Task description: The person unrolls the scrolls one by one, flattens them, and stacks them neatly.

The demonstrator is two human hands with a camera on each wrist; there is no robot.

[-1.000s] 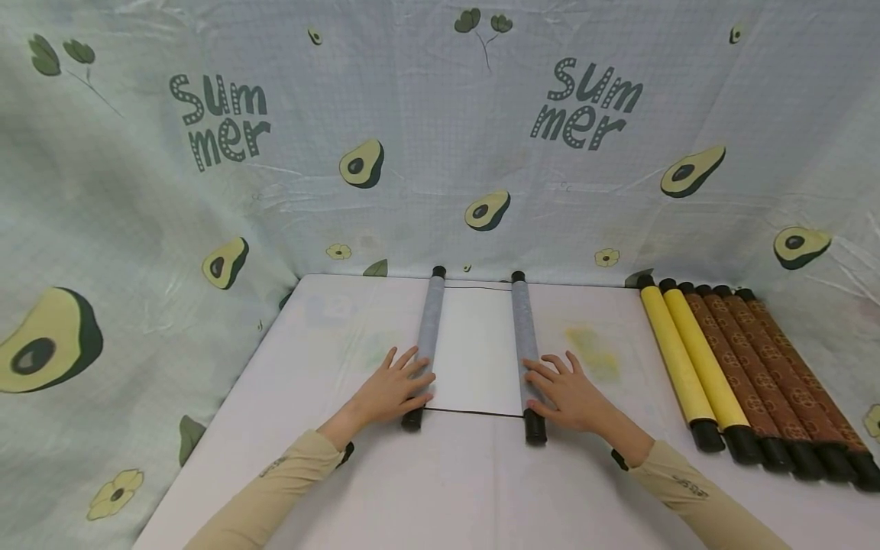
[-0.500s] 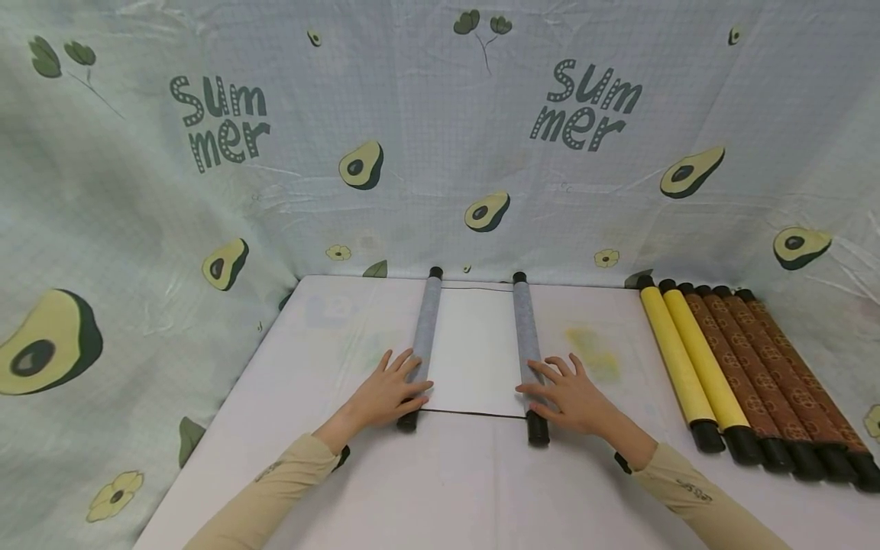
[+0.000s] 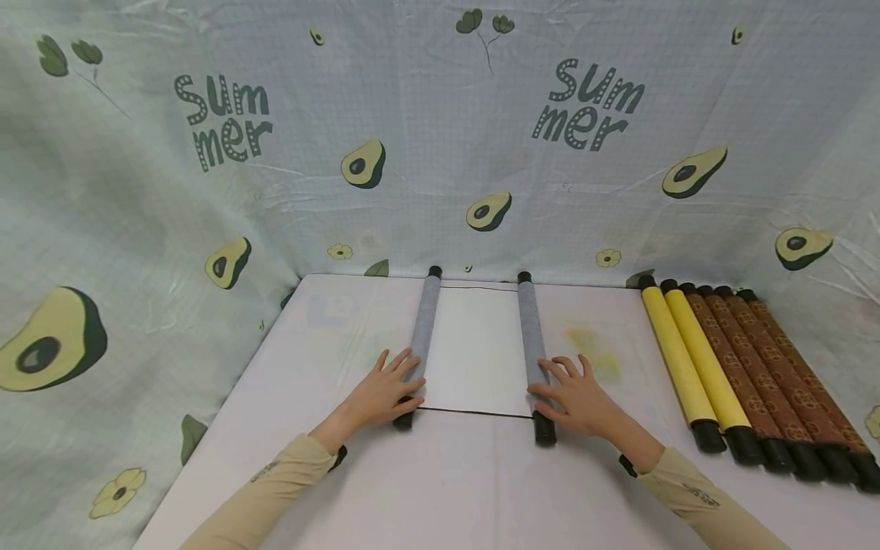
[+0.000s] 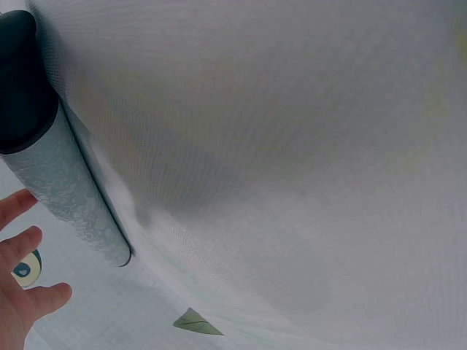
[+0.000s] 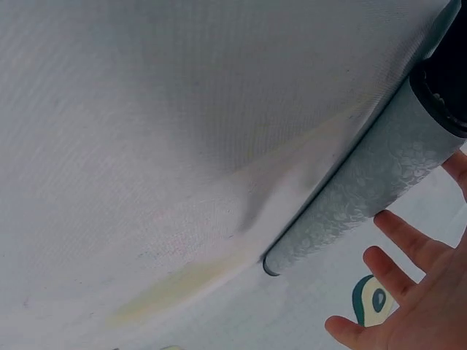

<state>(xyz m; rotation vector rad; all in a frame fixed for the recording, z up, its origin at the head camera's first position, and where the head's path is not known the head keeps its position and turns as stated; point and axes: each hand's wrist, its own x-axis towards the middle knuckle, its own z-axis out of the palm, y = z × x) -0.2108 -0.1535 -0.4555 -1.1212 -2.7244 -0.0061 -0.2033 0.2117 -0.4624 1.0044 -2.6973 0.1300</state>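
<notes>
A scroll with white paper (image 3: 477, 351) lies partly unrolled between two grey-blue patterned rolls with black end knobs. My left hand (image 3: 383, 391) rests on the near part of the left roll (image 3: 424, 317), fingers spread and slightly bent. On the right roll (image 3: 532, 317) my right hand (image 3: 576, 399) rests in much the same way, fingertips touching it from above. In the left wrist view, the left hand's spread fingers (image 4: 51, 297) show beside the roll's black knob (image 4: 25, 87). In the right wrist view, spread fingers (image 5: 412, 240) reach over the grey-blue roll (image 5: 357, 175).
Several rolled scrolls lie side by side at the right: yellow ones (image 3: 681, 351) and brown patterned ones (image 3: 770, 359), all with black ends. The table (image 3: 447, 489) has a white cover. A curtain (image 3: 447, 122) printed with avocados hangs behind it.
Both hands have moved apart, the left slightly left and the right slightly right. The two rolls have moved apart with them, and a wider strip of white paper shows.
</notes>
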